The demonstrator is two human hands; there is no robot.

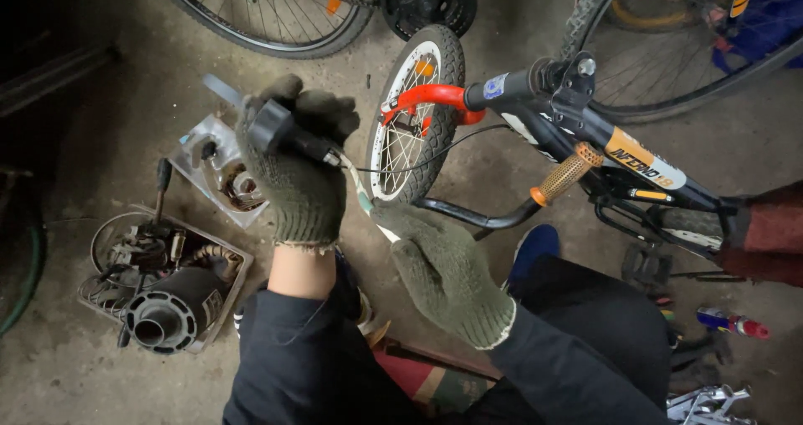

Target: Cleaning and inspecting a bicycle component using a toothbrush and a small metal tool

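Both my hands wear dark green knit gloves. My left hand (297, 170) is closed around a black brake lever (272, 128) with a grey blade sticking out at its top left. A thin black cable (435, 153) runs from the lever toward the small bicycle (585, 132) lying on the floor. My right hand (439, 262) pinches a pale, patterned strip (361, 195) just below the lever. The bicycle has a small white-rimmed front wheel (414, 115), a red fork and an orange handlebar grip (567, 174).
A tray of metal parts and a black cylindrical motor (171, 308) sits on the concrete floor at left. A second parts tray (217, 174) lies behind my left hand. Larger bicycle wheels (268, 11) stand at the top. Wrenches (707, 404) and a small can (732, 323) lie at lower right.
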